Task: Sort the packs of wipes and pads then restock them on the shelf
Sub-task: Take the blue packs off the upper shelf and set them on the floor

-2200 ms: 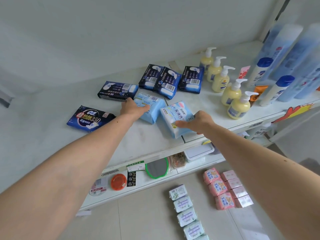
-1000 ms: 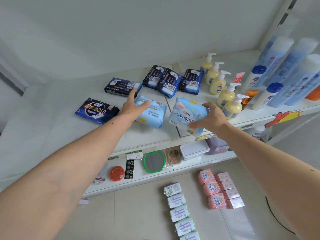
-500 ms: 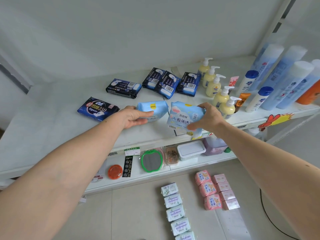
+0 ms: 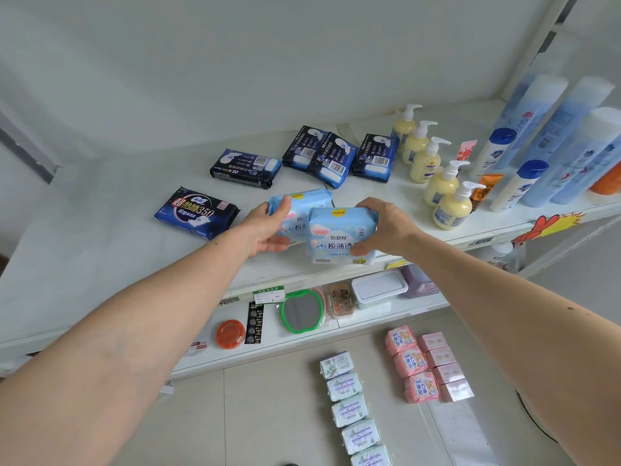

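The left hand (image 4: 268,230) grips one light-blue pad pack (image 4: 295,213) and the right hand (image 4: 386,230) grips a second light-blue pad pack (image 4: 339,237), both held upright above the front of the shelf (image 4: 100,264). The matching packs overlap, probably so they can be grouped. Dark-blue pad packs (image 4: 319,156) lie further back; wipes packs (image 4: 346,398) remain on the floor (image 4: 268,415), not yet restocked.

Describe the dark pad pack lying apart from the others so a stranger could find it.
Start at the white top shelf and go to its left part. The dark blue pack lies flat there, left of the left hand. Only it shows a large "350".
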`<state>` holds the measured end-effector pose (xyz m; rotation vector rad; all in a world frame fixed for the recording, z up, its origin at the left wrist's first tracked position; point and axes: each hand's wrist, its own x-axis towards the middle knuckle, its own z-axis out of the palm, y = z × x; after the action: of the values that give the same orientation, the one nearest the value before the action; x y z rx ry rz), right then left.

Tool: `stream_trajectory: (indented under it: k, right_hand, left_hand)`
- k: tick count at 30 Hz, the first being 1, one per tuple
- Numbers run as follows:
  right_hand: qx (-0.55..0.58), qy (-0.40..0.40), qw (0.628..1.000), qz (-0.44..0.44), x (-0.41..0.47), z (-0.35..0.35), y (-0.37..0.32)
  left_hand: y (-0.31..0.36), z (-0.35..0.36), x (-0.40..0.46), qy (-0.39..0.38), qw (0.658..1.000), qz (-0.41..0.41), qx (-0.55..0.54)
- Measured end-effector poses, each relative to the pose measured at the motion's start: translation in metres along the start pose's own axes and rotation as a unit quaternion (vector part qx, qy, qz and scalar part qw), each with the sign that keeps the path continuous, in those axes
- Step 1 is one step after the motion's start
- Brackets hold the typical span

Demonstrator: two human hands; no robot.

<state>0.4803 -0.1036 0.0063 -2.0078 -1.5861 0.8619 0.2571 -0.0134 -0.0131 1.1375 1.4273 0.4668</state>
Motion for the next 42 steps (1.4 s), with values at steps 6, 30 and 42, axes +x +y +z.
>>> stream_trajectory:
  k: [6, 30, 42]
  right_hand:
    - [0.004, -0.028, 0.999, -0.031, -0.004, 0.009, -0.012]
    - [0.084, -0.11, 0.988, -0.064, -0.165, 0.081, 0.052]
    - [0.079, -0.107, 0.991, 0.011, -0.237, 0.119, 0.159]
  left_hand:
    - [-0.01, -0.004, -0.017, -0.024, 0.994, 0.052, 0.093]
    - [-0.168, 0.052, -0.169, -0.081, 0.993, -0.005, -0.082]
    - [-0.25, 0.137, -0.175, -0.155, 0.985, -0.062, -0.048]
